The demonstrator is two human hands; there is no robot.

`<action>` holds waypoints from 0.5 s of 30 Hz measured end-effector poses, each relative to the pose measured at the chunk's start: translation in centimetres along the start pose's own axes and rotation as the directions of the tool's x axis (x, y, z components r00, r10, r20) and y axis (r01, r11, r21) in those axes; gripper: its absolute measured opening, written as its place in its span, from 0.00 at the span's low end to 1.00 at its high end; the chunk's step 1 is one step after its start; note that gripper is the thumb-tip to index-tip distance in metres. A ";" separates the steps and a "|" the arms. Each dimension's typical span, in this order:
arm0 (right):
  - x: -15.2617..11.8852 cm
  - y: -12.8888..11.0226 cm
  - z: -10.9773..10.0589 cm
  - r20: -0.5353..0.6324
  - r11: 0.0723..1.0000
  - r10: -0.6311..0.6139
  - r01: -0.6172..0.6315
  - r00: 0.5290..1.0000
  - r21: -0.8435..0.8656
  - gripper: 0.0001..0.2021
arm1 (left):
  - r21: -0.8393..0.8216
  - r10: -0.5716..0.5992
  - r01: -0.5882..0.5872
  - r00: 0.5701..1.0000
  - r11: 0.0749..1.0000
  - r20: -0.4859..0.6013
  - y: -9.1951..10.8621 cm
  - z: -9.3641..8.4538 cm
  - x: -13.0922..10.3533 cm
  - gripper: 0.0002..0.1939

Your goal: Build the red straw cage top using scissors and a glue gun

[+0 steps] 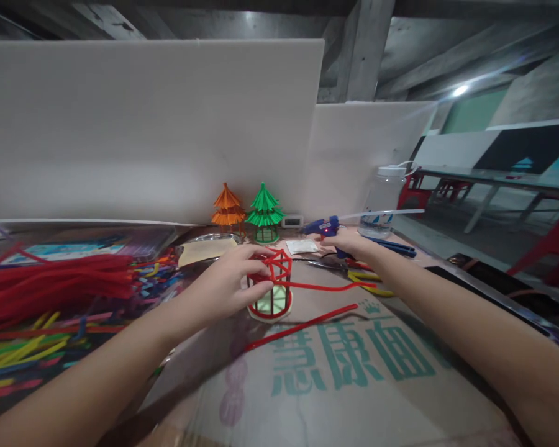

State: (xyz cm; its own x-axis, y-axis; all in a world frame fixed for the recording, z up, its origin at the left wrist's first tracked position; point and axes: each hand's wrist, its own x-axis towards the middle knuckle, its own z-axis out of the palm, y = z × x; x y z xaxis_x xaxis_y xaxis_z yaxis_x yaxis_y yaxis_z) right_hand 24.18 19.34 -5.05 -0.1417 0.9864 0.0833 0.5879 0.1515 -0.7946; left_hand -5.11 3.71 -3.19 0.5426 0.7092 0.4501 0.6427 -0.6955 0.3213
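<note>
My left hand point(246, 273) closes its thumb and fingers on the top of a small cage-like model point(271, 304), which has a red pipe-cleaner rim, dark uprights and a pale base. From its top a red pipe cleaner point(326, 286) sticks out to the right. Another red pipe cleaner point(302, 326) lies loose on the cardboard in front. Farther back, my right hand point(347, 241) is wrapped round the handle of a blue hot glue gun point(323, 225), its fingers partly hidden. A whitish glue stick point(391, 213) extends from the gun's rear.
Orange point(227, 208) and green point(263, 214) pagoda models stand at the back beside a small digital display point(292, 221). A water bottle point(382, 198) stands right. Red pipe cleaners point(65, 288) and colourful pieces are heaped left. Printed cardboard point(354, 410) covers the work surface.
</note>
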 end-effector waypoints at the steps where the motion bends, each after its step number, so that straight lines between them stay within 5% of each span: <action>1: -0.8 -0.3 -0.1 -0.020 0.999 -0.041 0.041 0.999 0.030 0.11 | -0.001 -0.001 0.001 1.000 1.000 -0.002 0.0 0.0 0.0 0.11; 8: -8.7 0.6 1.3 -0.154 0.922 -0.309 0.335 0.939 0.195 0.17 | 0.028 0.065 -0.067 0.997 0.997 0.045 -1.1 -1.0 0.0 0.12; 15: -11.7 1.5 4.3 -0.073 0.865 -0.387 0.389 0.919 0.317 0.16 | 0.052 0.099 -0.105 0.989 0.993 0.105 -1.7 -2.0 0.1 0.11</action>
State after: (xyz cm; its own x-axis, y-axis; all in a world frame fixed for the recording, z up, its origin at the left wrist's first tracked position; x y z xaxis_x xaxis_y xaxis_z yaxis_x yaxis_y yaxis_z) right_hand 23.31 7.72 -9.81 -0.2996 0.8526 0.4281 0.2006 0.4950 -0.8454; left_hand -7.23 4.74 -1.97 0.6576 0.6446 0.3899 0.6092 -0.7595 0.2282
